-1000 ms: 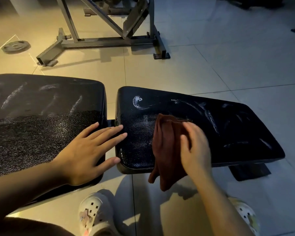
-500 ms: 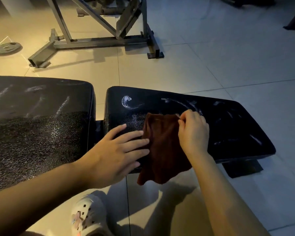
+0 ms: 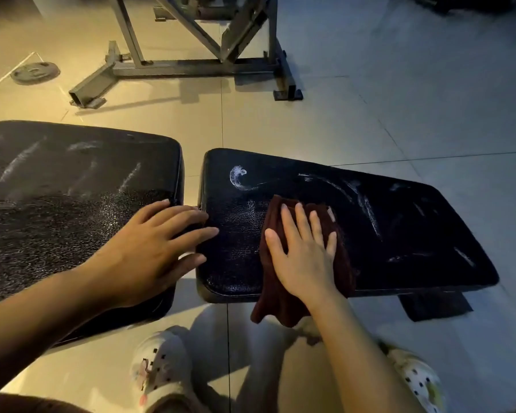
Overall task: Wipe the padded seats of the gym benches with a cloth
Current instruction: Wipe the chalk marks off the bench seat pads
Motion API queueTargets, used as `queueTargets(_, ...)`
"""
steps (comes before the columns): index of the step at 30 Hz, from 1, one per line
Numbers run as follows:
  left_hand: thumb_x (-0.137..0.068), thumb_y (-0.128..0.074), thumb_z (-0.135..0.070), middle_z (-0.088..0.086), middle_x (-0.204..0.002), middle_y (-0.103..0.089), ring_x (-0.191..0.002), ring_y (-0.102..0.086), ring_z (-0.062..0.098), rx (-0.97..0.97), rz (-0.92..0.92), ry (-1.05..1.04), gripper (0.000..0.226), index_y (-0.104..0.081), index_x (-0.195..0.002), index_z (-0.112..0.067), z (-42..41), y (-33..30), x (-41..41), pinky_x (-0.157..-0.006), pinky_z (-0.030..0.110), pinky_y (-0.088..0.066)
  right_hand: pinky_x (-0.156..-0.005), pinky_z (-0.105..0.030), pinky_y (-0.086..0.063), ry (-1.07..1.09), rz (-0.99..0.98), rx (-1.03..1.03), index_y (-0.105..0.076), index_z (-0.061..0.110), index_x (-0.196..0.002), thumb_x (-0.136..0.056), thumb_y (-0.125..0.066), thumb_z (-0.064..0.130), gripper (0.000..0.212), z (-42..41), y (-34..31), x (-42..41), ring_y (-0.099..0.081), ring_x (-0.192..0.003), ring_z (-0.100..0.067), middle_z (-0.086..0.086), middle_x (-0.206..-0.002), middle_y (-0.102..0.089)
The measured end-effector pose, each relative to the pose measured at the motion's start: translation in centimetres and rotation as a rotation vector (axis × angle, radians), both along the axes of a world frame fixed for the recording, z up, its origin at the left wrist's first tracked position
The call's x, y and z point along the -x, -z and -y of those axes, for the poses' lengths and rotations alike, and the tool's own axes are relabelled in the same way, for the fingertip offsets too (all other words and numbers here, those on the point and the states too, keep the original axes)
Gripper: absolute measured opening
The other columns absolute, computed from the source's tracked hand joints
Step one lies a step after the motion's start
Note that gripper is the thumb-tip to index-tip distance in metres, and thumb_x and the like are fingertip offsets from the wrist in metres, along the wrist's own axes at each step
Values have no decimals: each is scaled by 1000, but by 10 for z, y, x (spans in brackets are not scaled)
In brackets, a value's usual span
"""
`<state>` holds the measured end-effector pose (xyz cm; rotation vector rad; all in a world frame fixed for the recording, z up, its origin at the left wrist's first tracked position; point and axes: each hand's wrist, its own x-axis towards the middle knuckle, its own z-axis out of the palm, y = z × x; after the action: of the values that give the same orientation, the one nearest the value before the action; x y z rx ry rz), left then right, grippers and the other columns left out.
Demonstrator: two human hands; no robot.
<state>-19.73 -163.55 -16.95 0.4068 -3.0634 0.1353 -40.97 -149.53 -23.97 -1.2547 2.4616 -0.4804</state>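
On right-hand seat pad (image 3: 399, 234): cloth (image 3: 283, 293) lies flat, near end hanging over near edge. Right hand (image 3: 306, 251) presses it, fingers (image 3: 288, 222) straight and spread. Left hand (image 3: 149, 248) rests flat, bridging gap from left pad (image 3: 57, 189). White smears (image 3: 367, 204) lie far and right of cloth; pad's long axis runs left-right, so likely sweep goes rightward.

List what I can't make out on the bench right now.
- Seat under the cloth: head view, hidden by cloth and right hand.
- Gap between the pads: head view, partly covered by the left hand.
- Left pad: head view, cut off by the left edge.
- Bench frame: hidden under the pads.
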Motion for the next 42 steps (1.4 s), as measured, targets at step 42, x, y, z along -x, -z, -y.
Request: queueTargets(42, -97, -25, -61, -6, -147, -44, -134, -39, 10, -192, -103, -179, 59, -33, -148, -33, -11, 17, -19, -116, 34, -16, -121, -37, -3, 133, -6, -23, -8, 24, -156, -102, -13, 49, 59, -21, 22, 62, -2, -151, -20, 0, -164, -5)
